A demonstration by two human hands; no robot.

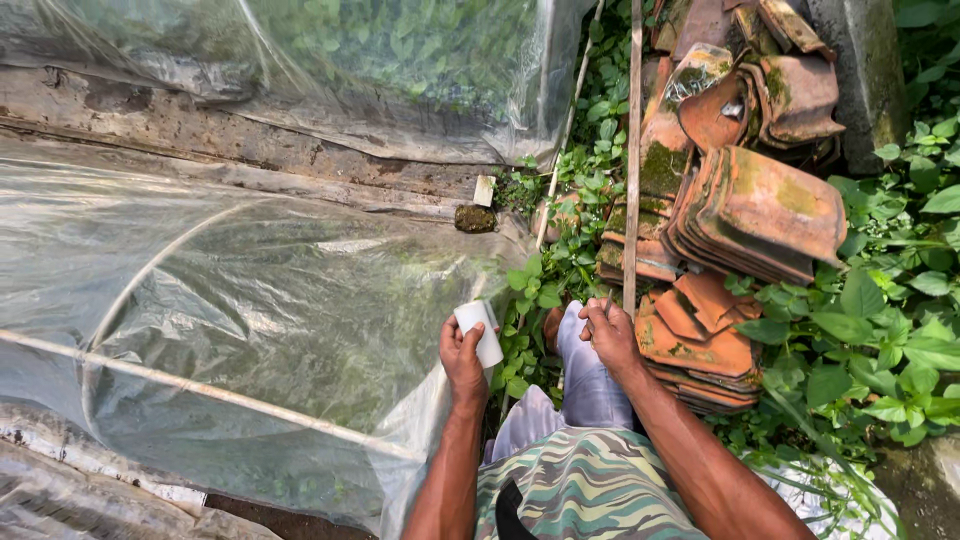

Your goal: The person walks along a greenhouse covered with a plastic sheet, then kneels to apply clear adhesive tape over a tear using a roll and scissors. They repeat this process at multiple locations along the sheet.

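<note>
Our left hand [462,352] gripped a small white plastic cylinder [479,331]; our right hand [607,330], pinched shut, might have snagged the clear plastic sheeting [250,300].

Clear plastic sheeting [250,300]: glossy, wrinkled. Roof tiles [760,215]: matt terracotta, mossy, rough. White tube [479,332] held in left hand [462,358]: smooth, possibly plastic. Stick [632,150]: bare wood.

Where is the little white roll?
In the head view, the white roll sits in the person's left hand, low in the middle, beside the clear plastic sheet.
</note>
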